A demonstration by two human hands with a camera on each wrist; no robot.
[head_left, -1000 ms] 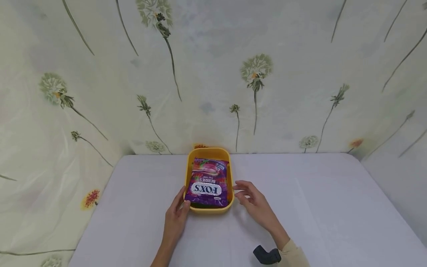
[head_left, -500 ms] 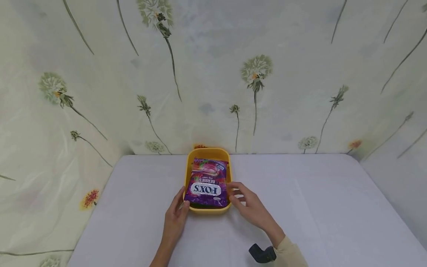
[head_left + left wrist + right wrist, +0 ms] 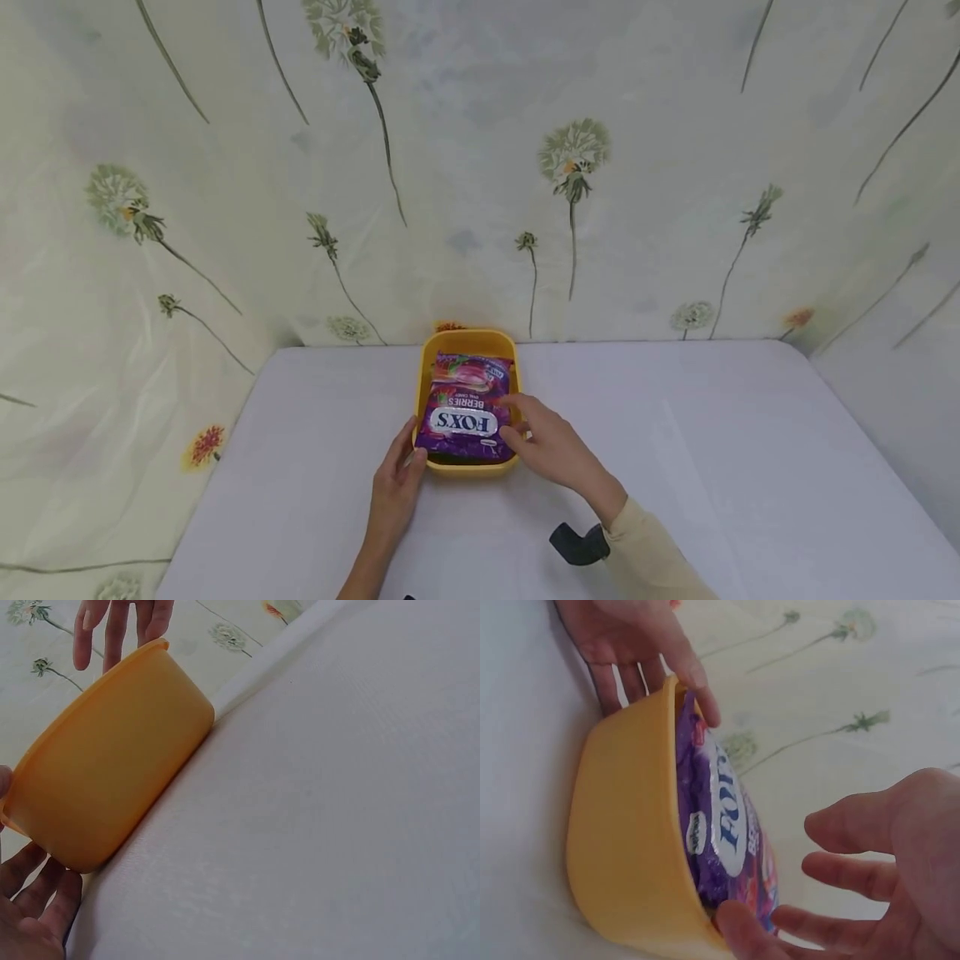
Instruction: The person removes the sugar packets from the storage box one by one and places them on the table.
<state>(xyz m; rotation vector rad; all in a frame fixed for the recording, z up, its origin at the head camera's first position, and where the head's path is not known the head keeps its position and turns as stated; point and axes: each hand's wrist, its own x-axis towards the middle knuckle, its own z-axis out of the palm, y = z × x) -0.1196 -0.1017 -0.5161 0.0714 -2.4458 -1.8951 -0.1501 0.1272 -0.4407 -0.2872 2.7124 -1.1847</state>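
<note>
A yellow plastic tub (image 3: 471,471) stands on the white table, and a purple FOX'S Berries candy bag (image 3: 471,400) lies face up inside it, its print upside down to me. My left hand (image 3: 396,483) holds the tub's near left corner, thumb at the rim and fingers along the outer wall (image 3: 112,757). Over the tub's right rim reaches my right hand (image 3: 551,442), fingertips at the bag's right edge. In the right wrist view the right hand's fingers (image 3: 840,877) are spread, one fingertip near the rim and bag. Whatever lies beneath the bag is hidden.
The white table (image 3: 712,467) extends to both sides of the tub. Behind it hangs a backdrop printed with dandelions (image 3: 573,158). A black strap-like piece (image 3: 579,544) sits by the right wrist, next to a beige sleeve (image 3: 648,550).
My right hand has moved left from beside the tub, over its rim to the bag's right edge. The left hand and the tub stay in place.
</note>
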